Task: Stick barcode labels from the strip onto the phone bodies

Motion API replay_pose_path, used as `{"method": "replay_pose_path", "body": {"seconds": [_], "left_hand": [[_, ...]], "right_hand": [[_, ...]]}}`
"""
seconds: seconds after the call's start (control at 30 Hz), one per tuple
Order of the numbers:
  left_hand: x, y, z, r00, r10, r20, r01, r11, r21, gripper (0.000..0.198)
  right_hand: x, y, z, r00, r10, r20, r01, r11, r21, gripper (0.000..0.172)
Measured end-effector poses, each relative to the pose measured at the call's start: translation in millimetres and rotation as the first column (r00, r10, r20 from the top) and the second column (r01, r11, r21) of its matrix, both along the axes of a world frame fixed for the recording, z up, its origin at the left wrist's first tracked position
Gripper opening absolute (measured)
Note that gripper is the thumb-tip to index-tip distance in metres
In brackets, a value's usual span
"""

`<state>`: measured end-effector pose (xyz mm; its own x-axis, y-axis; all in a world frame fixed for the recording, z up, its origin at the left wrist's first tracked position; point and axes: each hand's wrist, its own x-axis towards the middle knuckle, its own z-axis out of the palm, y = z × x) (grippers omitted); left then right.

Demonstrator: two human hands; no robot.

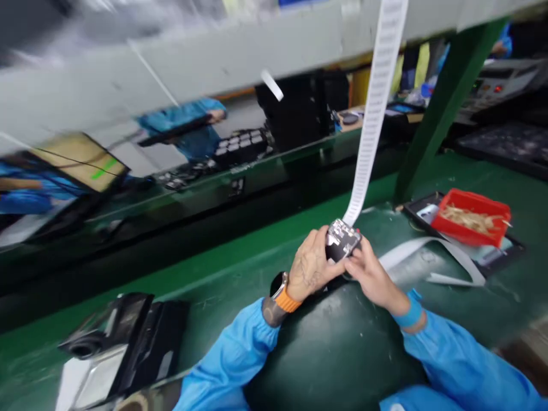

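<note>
Between my two hands, above the green bench, is a small dark electronic device with bare metallic parts showing at its top end. My left hand grips its left side, thumb across the lower edge. The fingers of my right hand close on its right side and lower corner. Just behind the device hangs a long white strip of printed labels, its lower end near the device's top; whether they touch I cannot tell. A dark flat object lies partly hidden under my hands.
A red tray of pale scraps stands on a dark panel at the right, beside a curled white strip. Black cases lie at the left. A green post and an overhead shelf frame the bench. Blue-sleeved people work beyond.
</note>
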<state>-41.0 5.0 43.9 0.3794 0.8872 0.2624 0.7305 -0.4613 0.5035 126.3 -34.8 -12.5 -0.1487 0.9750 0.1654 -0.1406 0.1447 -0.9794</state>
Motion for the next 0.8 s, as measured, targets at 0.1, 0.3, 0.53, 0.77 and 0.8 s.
{"method": "replay_pose_path", "body": {"seconds": [0.1,0.3,0.53,0.77,0.8], "left_hand": [[11.7,-10.1,-9.4,0.995,-0.077,0.064,0.088,0.977,-0.196,0.084],[-13.1,2.7,-21.3,0.869,-0.266,0.417,0.448,0.780,-0.437,0.092],[-10.9,-7.3,-32.7,0.748,0.023,0.663,0.487,0.660,-0.572,0.089],[17.6,-4.0,-39.2,0.662,0.273,0.698,0.236,0.808,-0.540,0.037],[19.3,-2.7,-41.1,0.598,0.318,0.736,0.260,0.792,-0.553,0.037]], "right_hand": [[-3.1,2.8,-4.4,0.994,-0.107,0.022,0.107,0.993,-0.041,0.056],[3.5,4.7,-3.9,0.997,-0.072,0.012,0.072,0.990,-0.120,0.070],[3.8,8.6,-2.2,0.984,-0.148,0.098,0.162,0.974,-0.161,0.038],[5.8,2.9,-4.1,0.936,-0.143,0.321,0.164,0.986,-0.038,0.043],[6.5,1.2,-3.3,0.928,-0.145,0.344,0.158,0.987,-0.010,0.040]]}}
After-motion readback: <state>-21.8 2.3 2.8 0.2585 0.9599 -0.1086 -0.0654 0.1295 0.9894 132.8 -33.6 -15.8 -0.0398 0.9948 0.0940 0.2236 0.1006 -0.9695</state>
